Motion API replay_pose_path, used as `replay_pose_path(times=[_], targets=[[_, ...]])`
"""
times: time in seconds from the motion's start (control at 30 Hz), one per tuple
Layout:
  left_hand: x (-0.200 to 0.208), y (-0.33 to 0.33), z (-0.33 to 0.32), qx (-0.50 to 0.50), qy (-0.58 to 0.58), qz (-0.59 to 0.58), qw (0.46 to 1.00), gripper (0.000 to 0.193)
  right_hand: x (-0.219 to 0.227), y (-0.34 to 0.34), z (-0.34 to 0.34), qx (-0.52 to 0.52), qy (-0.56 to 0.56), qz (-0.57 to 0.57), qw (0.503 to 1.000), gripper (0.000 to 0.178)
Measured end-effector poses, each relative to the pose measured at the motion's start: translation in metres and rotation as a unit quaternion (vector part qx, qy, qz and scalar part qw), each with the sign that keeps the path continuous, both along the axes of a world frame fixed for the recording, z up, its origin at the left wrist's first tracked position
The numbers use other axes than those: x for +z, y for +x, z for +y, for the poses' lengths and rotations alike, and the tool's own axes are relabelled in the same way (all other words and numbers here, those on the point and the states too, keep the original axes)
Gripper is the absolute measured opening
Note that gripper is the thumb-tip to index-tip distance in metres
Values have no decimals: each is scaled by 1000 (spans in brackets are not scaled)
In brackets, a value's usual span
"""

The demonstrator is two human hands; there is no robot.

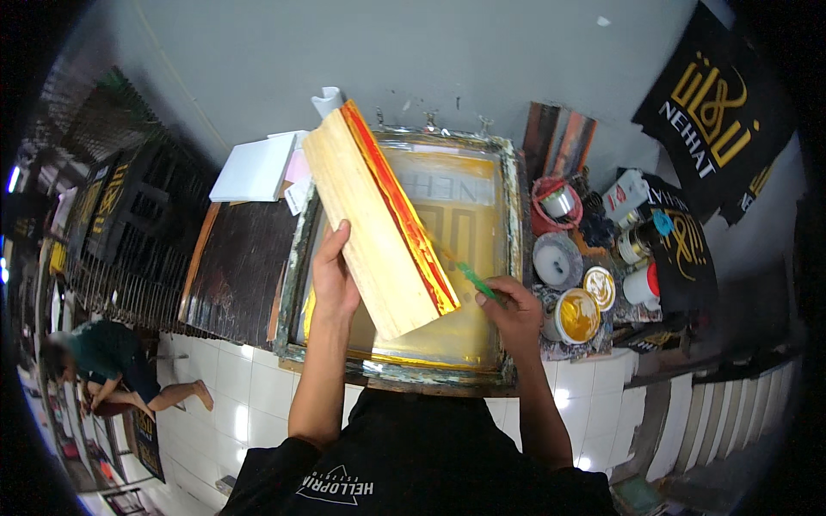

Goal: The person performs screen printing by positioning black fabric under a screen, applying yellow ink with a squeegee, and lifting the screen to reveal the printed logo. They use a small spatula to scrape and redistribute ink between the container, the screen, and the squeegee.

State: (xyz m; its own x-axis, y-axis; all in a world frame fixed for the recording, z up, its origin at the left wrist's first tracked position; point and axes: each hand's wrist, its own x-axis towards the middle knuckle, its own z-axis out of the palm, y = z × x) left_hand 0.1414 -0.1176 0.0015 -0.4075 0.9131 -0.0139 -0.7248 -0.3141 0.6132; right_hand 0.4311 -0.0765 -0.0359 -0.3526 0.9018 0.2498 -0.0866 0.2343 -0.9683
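Note:
My left hand is closed around a wide wooden squeegee, held tilted above the screen. Its red rubber blade faces right and is streaked with yellow ink. Pinched in my right hand is a thin green plastic tool, its tip close to the blade's lower half; I cannot make out its exact kind. Beneath both lies a screen-printing frame with a worn, ink-stained rim. Yellow ink smears its mesh, where a lettered design shows through. The squeegee covers part of the mesh.
An open tub of yellow ink stands right of the frame, beside a smeared lid, a grey bowl and a red bucket. White sheets lie at the left. Another person crouches far left. Black printed fabric hangs right.

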Motion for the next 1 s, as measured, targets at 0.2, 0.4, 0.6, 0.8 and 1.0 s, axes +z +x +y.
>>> replay_pose_path(times=[0.2,0.4,0.6,0.8,1.0], targets=[[-5,-24,-9,-3,-17,-79,997,44,-9,-19,0,-7,142,-16,990,31],[-3,-48,-15,5,-1,-60,998,45,-3,9,6,-96,228,-140,959,27],[12,-61,-14,77,13,30,997,47,30,33,-25,-112,-171,-117,972,13],[19,-57,-11,88,14,98,991,62,42,-9,-62,-88,-274,-75,955,17],[20,-53,-8,83,35,112,990,63,34,-48,-65,-106,-295,-3,949,17]])
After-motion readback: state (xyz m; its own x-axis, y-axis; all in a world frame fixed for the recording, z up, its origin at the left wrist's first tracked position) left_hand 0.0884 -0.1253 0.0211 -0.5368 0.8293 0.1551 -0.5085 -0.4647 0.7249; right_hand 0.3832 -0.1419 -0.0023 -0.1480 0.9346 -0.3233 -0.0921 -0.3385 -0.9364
